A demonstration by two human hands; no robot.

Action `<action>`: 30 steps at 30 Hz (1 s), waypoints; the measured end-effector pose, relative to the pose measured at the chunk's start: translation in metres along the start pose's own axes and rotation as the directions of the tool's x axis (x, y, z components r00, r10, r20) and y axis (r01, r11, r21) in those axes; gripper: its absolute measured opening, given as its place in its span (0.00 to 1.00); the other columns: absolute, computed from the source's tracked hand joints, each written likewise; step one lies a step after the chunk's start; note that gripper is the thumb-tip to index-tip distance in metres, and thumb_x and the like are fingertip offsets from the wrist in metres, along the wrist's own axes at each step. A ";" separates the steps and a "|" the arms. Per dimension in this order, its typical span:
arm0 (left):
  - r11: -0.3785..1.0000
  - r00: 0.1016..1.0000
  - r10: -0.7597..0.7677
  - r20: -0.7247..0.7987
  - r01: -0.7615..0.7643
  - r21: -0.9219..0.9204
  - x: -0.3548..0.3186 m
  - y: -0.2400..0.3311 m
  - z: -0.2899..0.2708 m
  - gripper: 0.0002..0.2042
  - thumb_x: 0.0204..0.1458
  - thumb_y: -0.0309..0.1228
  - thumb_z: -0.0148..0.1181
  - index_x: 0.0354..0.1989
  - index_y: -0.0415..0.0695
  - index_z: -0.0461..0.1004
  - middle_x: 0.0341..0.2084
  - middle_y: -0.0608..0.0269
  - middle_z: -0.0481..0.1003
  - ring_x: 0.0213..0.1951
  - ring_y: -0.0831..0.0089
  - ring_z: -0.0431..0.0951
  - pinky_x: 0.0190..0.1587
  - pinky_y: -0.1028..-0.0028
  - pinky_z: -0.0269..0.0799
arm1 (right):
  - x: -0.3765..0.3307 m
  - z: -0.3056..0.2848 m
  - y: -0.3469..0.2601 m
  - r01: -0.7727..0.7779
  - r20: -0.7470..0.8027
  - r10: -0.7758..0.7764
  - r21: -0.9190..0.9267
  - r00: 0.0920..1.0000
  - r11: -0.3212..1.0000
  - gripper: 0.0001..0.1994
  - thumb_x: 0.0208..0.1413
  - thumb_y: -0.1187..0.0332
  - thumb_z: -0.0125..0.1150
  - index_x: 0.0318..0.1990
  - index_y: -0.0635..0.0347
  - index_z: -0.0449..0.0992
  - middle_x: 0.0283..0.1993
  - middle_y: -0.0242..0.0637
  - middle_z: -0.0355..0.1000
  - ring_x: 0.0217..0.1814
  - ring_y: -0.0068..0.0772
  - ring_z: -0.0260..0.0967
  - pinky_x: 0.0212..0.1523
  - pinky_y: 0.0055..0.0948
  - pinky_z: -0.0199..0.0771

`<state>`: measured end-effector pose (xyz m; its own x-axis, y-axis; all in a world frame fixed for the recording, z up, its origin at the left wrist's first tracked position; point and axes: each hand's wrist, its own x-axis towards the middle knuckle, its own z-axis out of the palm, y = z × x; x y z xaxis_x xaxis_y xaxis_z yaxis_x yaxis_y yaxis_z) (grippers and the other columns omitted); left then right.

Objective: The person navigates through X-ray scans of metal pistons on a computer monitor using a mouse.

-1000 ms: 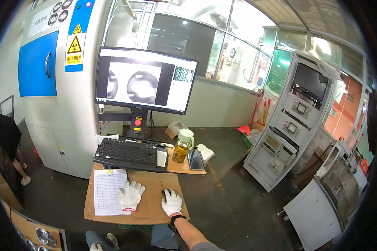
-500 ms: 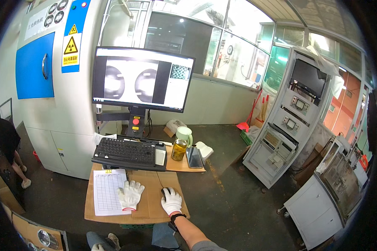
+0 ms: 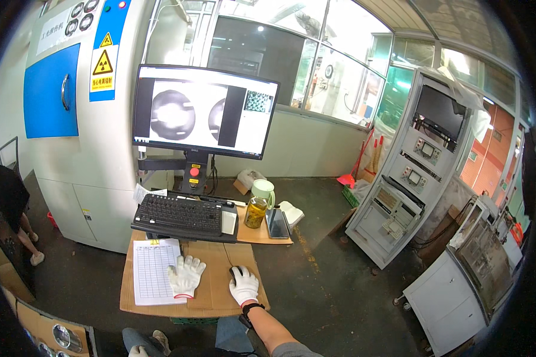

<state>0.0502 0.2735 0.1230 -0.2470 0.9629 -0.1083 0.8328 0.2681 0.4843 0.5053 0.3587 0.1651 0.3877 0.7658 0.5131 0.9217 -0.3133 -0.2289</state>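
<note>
— Where do we have the mouse (image 3: 235, 274)?

— Right under our right hand (image 3: 244, 288), near the right edge of the cardboard-topped table (image 3: 215, 296). We see only its dark front and left flank; the white glove covers the rest.

— And our fingers?

— On the right, they curve over the mouse and hold it, palm down. How hard they press, or whether one is on a button, we can't tell.

— Which way does its long axis run?

— Away from us, as far as we can judge, toward the keyboard (image 3: 178, 215), leaning a little left, roughly in line with the hand. A thin cable (image 3: 227, 253) leads off its front.

— So the right is the nearer hand?

— Clearly; it is touching. Our left hand (image 3: 138, 351) is at the lower edge of the view, by our thigh, well apart from the mouse. It is partly cut off, so we can't tell if its fingers are spread or together.

— And between them?

— An empty glove (image 3: 186, 277), overlapping the printed form (image 3: 151, 272), left of the mouse.
</note>
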 end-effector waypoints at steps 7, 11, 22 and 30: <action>0.999 1.000 -0.004 -0.013 0.004 0.040 -0.002 0.000 0.002 0.20 0.58 0.45 0.49 0.42 0.41 0.78 0.36 0.42 0.78 0.38 0.45 0.78 0.42 0.56 0.73 | 0.001 -0.003 -0.002 0.010 0.005 -0.010 -0.004 1.000 1.000 0.22 0.47 0.60 0.60 0.53 0.43 0.72 0.56 0.39 0.67 0.46 0.50 0.70 0.46 0.48 0.71; 1.000 1.000 -0.024 -0.004 0.024 0.014 -0.004 0.008 -0.005 0.20 0.58 0.45 0.49 0.44 0.40 0.78 0.36 0.42 0.78 0.40 0.45 0.78 0.44 0.57 0.73 | 0.002 -0.002 -0.001 0.008 0.029 -0.008 0.001 1.000 1.000 0.23 0.47 0.60 0.60 0.54 0.42 0.72 0.56 0.40 0.67 0.47 0.51 0.69 0.47 0.49 0.71; 0.999 0.999 -0.034 -0.001 0.034 0.013 0.012 -0.023 0.025 0.20 0.59 0.46 0.49 0.44 0.41 0.78 0.38 0.44 0.78 0.40 0.47 0.78 0.44 0.58 0.73 | 0.003 -0.004 -0.006 0.035 0.007 -0.035 -0.020 0.999 0.999 0.22 0.47 0.61 0.60 0.53 0.42 0.72 0.57 0.40 0.68 0.48 0.52 0.69 0.49 0.48 0.71; 0.986 0.981 -0.118 -0.154 0.098 -0.132 0.000 -0.015 0.026 0.13 0.52 0.37 0.55 0.30 0.39 0.78 0.28 0.44 0.77 0.35 0.45 0.77 0.40 0.54 0.71 | 0.005 -0.007 -0.016 0.050 0.092 -0.045 -0.048 0.995 0.998 0.20 0.46 0.61 0.60 0.51 0.43 0.73 0.54 0.42 0.68 0.49 0.50 0.70 0.48 0.47 0.72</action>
<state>0.0508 0.2699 0.0930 -0.4173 0.9083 -0.0297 0.7316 0.3552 0.5820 0.4932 0.3640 0.1771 0.3429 0.8275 0.4447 0.9394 -0.3013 -0.1636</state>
